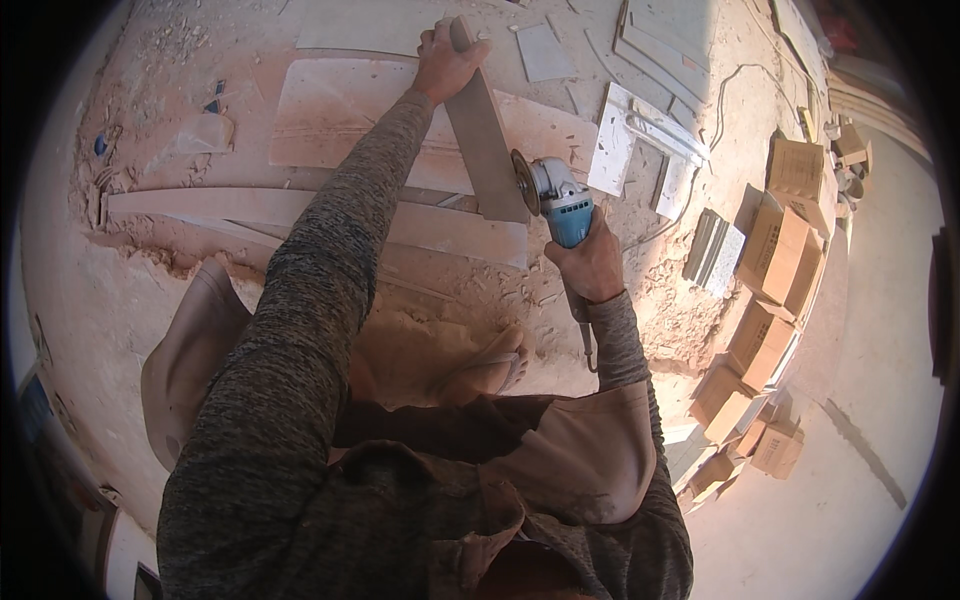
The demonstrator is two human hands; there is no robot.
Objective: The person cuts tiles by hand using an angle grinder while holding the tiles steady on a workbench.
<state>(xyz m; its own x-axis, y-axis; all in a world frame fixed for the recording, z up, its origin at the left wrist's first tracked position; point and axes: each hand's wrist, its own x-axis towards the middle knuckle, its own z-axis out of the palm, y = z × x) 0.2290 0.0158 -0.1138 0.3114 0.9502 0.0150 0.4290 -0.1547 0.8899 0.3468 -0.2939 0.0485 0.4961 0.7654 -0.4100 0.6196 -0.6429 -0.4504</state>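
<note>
My left hand (447,65) reaches far forward and is closed round the far end of a long, narrow tile strip (487,150). The strip slants toward me, its near end close to the grinder. In my right hand (592,265) is a blue and silver angle grinder (567,205), gripped by its body. Its disc (525,183) stands on edge at the right side of the strip, near its lower end; whether it touches cannot be made out. A cord hangs from the grinder beside my right sleeve.
Dusty tile slabs (340,105) lie under the strip, and a long curved piece (200,203) lies nearer me. White cut pieces (615,140) and grey strips (712,250) rest to the right. Several cardboard boxes (775,250) line the right side. My sandalled foot (490,370) is close below.
</note>
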